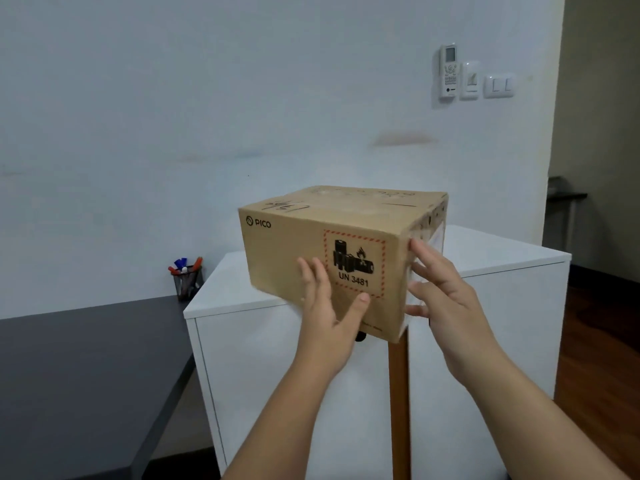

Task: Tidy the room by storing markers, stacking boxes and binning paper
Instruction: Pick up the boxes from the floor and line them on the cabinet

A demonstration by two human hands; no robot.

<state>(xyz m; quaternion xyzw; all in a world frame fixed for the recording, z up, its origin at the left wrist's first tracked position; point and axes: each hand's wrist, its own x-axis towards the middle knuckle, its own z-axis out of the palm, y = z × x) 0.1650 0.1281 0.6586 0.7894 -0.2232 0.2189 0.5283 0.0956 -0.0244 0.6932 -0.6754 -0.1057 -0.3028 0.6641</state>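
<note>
A cardboard box sits at an angle on top of a white cabinet, its near lower corner jutting past the cabinet's front edge. The box's near face carries a "PICO" logo and a red-bordered battery label reading "UN 3481"; scribbled writing marks its top.

The left hand lies flat against the near face, fingers straight and pointing up, thumb spread toward the label. The right hand meets the box's right near corner with fingers extended and spread, the fingertips touching the side face. Neither hand's grip is curled round the box; both are open and pressing on it.

To the left, a dark bench stands against the cabinet's side. At its far corner, next to the wall, a mesh cup holds markers with red and blue caps.

On the wall at upper right hang a remote in a holder and switches. A wood floor shows at right.
</note>
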